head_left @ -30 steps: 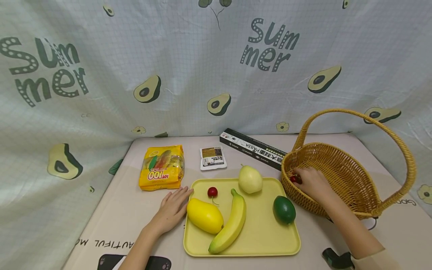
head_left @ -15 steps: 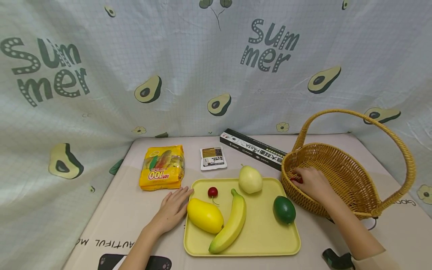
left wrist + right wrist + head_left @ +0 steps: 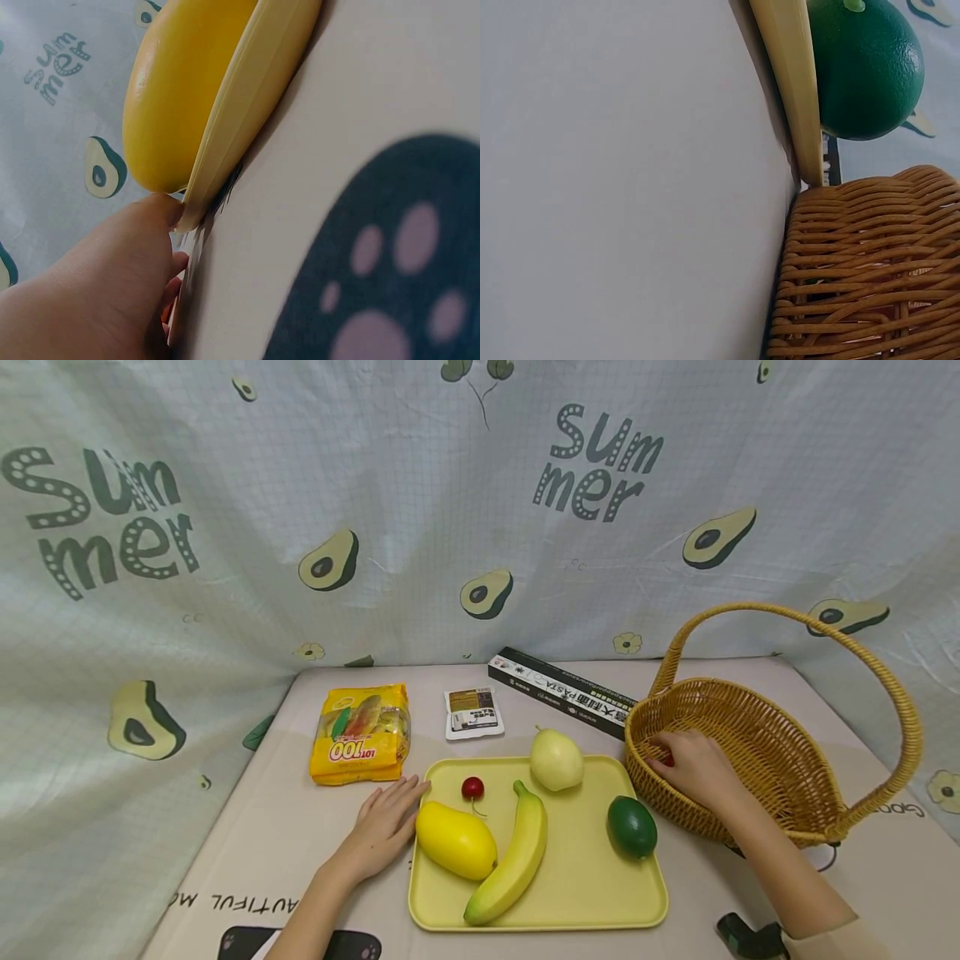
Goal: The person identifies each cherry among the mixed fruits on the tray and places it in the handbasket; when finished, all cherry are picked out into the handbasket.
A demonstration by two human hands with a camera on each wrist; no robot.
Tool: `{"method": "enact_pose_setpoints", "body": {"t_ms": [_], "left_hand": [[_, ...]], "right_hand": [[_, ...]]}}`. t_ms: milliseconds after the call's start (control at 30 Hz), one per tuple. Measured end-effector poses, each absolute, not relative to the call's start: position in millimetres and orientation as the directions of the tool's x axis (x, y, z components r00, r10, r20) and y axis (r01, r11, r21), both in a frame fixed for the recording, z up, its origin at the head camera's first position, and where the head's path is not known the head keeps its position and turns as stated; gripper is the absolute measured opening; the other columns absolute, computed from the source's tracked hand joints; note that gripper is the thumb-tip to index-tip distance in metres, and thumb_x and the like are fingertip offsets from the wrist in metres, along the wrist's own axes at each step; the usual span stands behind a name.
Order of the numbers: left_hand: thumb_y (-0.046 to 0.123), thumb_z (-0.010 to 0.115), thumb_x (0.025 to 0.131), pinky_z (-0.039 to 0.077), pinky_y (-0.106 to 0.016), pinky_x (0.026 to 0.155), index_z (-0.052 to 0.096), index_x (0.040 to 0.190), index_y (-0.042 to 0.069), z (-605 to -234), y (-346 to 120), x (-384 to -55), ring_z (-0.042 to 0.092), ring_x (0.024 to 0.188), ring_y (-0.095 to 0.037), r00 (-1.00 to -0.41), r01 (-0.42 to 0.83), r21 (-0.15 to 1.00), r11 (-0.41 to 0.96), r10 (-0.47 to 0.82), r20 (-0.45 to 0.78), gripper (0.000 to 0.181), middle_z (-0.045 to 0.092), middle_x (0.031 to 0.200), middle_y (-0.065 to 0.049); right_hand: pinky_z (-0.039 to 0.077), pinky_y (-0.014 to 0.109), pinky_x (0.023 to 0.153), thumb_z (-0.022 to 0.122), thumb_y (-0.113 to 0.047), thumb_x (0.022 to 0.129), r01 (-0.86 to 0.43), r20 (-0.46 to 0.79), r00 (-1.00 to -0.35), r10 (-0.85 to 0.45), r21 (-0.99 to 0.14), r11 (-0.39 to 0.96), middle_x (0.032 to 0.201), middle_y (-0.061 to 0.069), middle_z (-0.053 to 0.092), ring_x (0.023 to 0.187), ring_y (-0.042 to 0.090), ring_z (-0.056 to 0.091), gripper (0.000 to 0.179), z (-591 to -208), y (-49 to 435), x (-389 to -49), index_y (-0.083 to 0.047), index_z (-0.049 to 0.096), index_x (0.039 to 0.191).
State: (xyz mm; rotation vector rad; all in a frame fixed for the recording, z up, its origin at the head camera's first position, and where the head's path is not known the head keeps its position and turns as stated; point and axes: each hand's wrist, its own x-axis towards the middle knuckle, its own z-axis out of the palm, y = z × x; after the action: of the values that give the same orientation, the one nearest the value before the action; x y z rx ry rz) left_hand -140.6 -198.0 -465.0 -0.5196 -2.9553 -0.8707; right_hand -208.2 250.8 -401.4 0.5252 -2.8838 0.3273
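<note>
The left hand lies with fingers extended on the table, its fingertips at the left rim of the yellow tray. In the left wrist view the thumb touches the rim, beside a yellow mango. Inside the wicker basket, near its left wall, the right hand has its fingers curled round a small red cherry, mostly hidden by the fingers. The right wrist view shows the basket's outer wall, not the hand. On the tray lie another cherry, a banana, a pear and a dark green lime.
A yellow snack bag, a small white-and-brown packet and a long black pasta box lie behind the tray. The basket's tall handle arches over its right side. A patterned curtain hangs behind the table.
The right hand's fingers shift slightly in the basket, and less of the red cherry shows between them. The left hand and the tray's fruit stay in place.
</note>
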Motion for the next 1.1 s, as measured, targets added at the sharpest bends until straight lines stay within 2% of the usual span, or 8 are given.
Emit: {"method": "enact_pose_setpoints", "body": {"t_ms": [133, 367, 467, 700, 1100], "left_hand": [[0.025, 0.048, 0.095, 0.006, -0.052, 0.108, 0.041, 0.139, 0.020, -465, -198, -141, 0.023, 0.135, -0.026, -0.944, 0.321, 0.526, 0.788, 0.312, 0.108, 0.045, 0.034, 0.145, -0.007], [0.026, 0.048, 0.095, 0.006, -0.052, 0.108, 0.041, 0.139, 0.020, -464, -198, -140, 0.023, 0.135, -0.027, -0.943, 0.323, 0.525, 0.787, 0.312, 0.113, 0.045, 0.035, 0.145, -0.007], [0.026, 0.048, 0.095, 0.006, -0.052, 0.108, 0.041, 0.139, 0.020, -465, -198, -140, 0.023, 0.135, -0.027, -0.943, 0.327, 0.522, 0.788, 0.312, 0.119, 0.045, 0.035, 0.145, -0.007], [0.026, 0.048, 0.095, 0.006, -0.052, 0.108, 0.041, 0.139, 0.020, -466, -198, -140, 0.023, 0.135, -0.027, -0.943, 0.324, 0.528, 0.785, 0.310, 0.117, 0.045, 0.035, 0.144, -0.007], [0.027, 0.048, 0.095, 0.007, -0.052, 0.108, 0.041, 0.139, 0.019, -465, -198, -140, 0.024, 0.135, -0.027, -0.943, 0.327, 0.524, 0.786, 0.311, 0.121, 0.045, 0.035, 0.144, -0.007]], "right_hand": [[0.045, 0.043, 0.057, 0.068, -0.018, 0.079, -0.365, 0.247, -0.916, -0.317, -0.182, 0.913, 0.084, 0.014, 0.065, 0.073, 0.030, 0.057, 0.028, -400, 252, -208, 0.001, 0.066, 0.099], [0.040, 0.034, 0.050, 0.068, -0.015, 0.078, -0.374, 0.306, -0.902, -0.305, -0.203, 0.905, 0.071, 0.008, 0.061, 0.063, 0.022, 0.051, 0.026, -394, 252, -210, 0.002, 0.066, 0.098], [0.041, 0.033, 0.049, 0.067, -0.013, 0.079, -0.375, 0.316, -0.901, -0.298, -0.219, 0.901, 0.075, 0.012, 0.063, 0.063, 0.023, 0.051, 0.025, -389, 250, -210, 0.003, 0.065, 0.098], [0.047, 0.047, 0.063, 0.065, -0.013, 0.081, -0.408, 0.364, -0.875, -0.318, -0.201, 0.891, 0.088, 0.017, 0.066, 0.080, 0.034, 0.057, 0.021, -375, 241, -215, 0.001, 0.066, 0.097], [0.046, 0.047, 0.075, 0.063, -0.013, 0.084, -0.472, 0.391, -0.848, -0.356, -0.253, 0.845, 0.093, 0.014, 0.066, 0.089, 0.031, 0.055, 0.019, -350, 211, -222, -0.001, 0.066, 0.099]]}}
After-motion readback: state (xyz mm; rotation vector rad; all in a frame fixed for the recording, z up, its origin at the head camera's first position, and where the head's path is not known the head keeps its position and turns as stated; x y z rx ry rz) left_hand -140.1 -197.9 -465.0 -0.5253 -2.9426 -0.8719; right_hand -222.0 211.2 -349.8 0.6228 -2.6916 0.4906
